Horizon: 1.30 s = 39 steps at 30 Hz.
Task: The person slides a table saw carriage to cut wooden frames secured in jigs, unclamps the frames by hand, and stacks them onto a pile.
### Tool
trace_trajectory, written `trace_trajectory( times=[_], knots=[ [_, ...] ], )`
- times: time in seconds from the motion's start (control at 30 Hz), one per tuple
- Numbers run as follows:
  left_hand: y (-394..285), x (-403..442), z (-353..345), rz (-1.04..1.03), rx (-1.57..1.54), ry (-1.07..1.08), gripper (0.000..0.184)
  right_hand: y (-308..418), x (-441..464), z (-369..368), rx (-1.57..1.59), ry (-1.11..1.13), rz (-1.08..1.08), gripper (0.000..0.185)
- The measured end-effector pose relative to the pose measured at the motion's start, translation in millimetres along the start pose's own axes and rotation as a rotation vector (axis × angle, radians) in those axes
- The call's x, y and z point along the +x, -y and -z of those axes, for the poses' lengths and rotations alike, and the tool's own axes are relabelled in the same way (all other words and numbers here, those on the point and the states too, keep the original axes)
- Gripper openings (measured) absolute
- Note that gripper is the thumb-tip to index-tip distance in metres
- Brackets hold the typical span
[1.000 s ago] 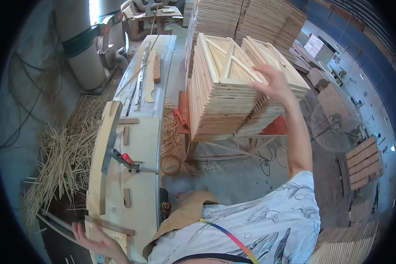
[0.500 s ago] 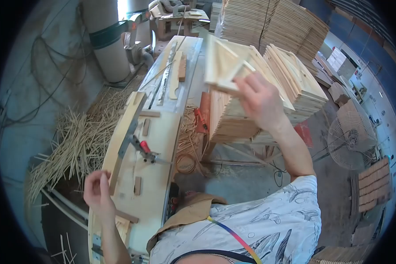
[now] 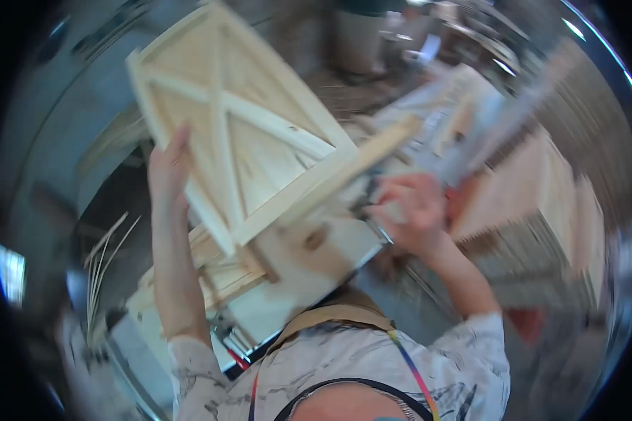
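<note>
My left hand point(image 3: 170, 168) is closed on the left edge of a pale wooden panel point(image 3: 260, 151) with crossed diagonal strips, held tilted above the workbench point(image 3: 344, 263). My right hand point(image 3: 411, 210) is off the panel, to the right of its lower corner, beside the clamp area at a long wooden bar point(image 3: 372, 158). Its fingers are curled and smeared by motion, so what they hold, if anything, is unclear. Beneath the held panel, another wooden frame point(image 3: 242, 277) lies on the bench.
Stacked wooden panels point(image 3: 519, 196) stand to the right of the bench. A red-handled clamp point(image 3: 237, 358) is at the bench's near edge. Thin wood strips point(image 3: 102, 266) stick up at the left. Much of the background is blurred.
The view has swung left. The panel, lifted off the stack by my right hand, is now over the bench in my left hand. My right hand has let go of it.
</note>
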<state>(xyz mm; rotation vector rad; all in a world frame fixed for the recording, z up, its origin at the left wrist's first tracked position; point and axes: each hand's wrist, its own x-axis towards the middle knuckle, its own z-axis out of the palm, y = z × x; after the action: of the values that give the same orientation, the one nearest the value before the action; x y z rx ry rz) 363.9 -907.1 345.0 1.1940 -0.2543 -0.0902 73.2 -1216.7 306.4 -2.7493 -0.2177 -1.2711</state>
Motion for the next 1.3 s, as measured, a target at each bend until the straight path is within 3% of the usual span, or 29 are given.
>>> trace_trajectory(
  times=[0.07, 0.1, 0.17, 0.27, 0.33, 0.43, 0.47, 0.63, 0.7, 0.77, 0.9, 0.97, 1.03, 1.13, 1.2, 1.3],
  knots=[
    [-9.5, 53.3, 35.6, -0.076, 0.269, -0.075, 0.041, -42.8, -14.7, -26.6, -0.03, 0.023, -0.289, 0.046],
    [-17.0, 70.3, 49.6, -0.102, 0.457, -0.108, 0.042, -64.5, -27.8, -43.0, 0.059, 0.178, -0.459, 0.041],
    [-13.2, 124.7, 46.3, 0.002, 0.665, -0.089, 0.052, -90.9, -27.1, -75.6, 0.322, 0.225, -0.556, 0.043],
    [42.1, 186.1, 3.0, 0.042, 0.482, -0.031, 0.054, -138.2, -4.8, -119.8, 0.572, 0.299, -0.682, 0.03],
    [102.4, 243.2, 1.4, 0.094, 0.771, 0.047, 0.053, -187.2, 5.5, -156.3, 0.432, 0.337, -0.588, 0.021],
    [193.5, 328.8, -25.0, 0.163, 0.828, 0.226, 0.052, -247.8, 35.5, -200.7, 0.347, 0.416, -0.553, 0.019],
    [231.5, 362.0, -26.0, 0.208, 0.994, 0.301, 0.051, -265.6, 38.1, -218.4, 0.281, 0.429, -0.548, 0.019],
    [372.1, 449.0, -91.4, 0.329, 1.133, 0.664, 0.054, -334.6, 54.1, -276.0, 0.172, 0.612, -0.627, 0.016],
    [421.2, 475.4, -118.1, 0.526, 1.142, 0.827, 0.053, -358.9, 65.5, -292.2, 0.201, 0.668, -0.625, 0.02],
    [474.0, 489.4, -134.8, 0.252, 1.213, 0.908, 0.049, -379.7, 70.7, -311.8, 0.224, 0.626, -0.636, 0.022],
    [552.9, 492.5, -158.9, 0.318, 1.131, 0.868, 0.05, -409.5, 74.5, -336.7, 0.231, 0.673, -0.614, 0.027],
    [573.5, 495.2, -174.8, 0.293, 1.165, 0.885, 0.048, -416.6, 71.9, -342.0, 0.274, 0.72, -0.605, 0.027],
    [588.0, 501.8, -191.5, 0.36, 1.173, 0.874, 0.062, -422.2, 80.7, -337.9, 0.278, 0.75, -0.574, 0.025],
    [607.1, 508.4, -214.6, 0.336, 1.279, 0.894, 0.068, -414.0, 78.1, -328.4, 0.277, 0.756, -0.555, 0.021],
    [601.7, 508.7, -213.9, 0.344, 1.278, 0.939, 0.072, -399.0, 67.3, -316.2, 0.265, 0.729, -0.57, 0.018],
    [600.0, 508.8, -202.9, 0.412, 1.191, 0.963, 0.08, -376.3, 33.1, -299.1, 0.12, 0.876, -0.604, 0.018]
  ],
)
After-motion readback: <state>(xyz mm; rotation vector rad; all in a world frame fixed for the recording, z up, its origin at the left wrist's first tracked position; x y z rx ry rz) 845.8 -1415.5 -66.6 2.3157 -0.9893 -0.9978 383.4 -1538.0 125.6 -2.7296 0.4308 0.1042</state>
